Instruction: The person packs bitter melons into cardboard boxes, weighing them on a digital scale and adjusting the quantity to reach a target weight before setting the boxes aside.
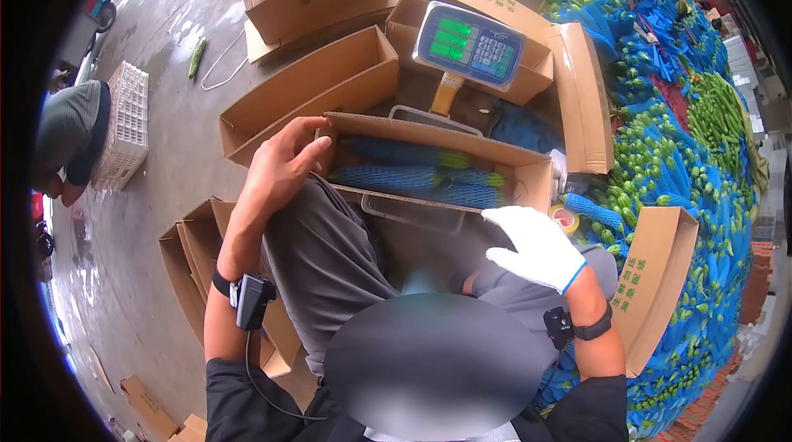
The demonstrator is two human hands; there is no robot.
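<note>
A long open cardboard box (412,133) lies across in front of my knees, on the scale's platform frame. Inside it are several green cucumber-like vegetables in blue net sleeves (388,176). My left hand (285,162), bare, is closed on the box's left end, with the thumb at the upper corner. Over by the near right corner, my right hand (536,248) wears a white glove with its fingers stretched out and apart, the fingertips right at the box's rim. A digital scale display (469,44) with lit green figures stands behind the box.
More cardboard boxes (309,96) stand behind and at both sides. A large heap of blue-netted green vegetables (685,260) fills the right. A tape roll (564,219) lies near my right hand. At far left, a person (70,129) bends beside a white crate (124,124).
</note>
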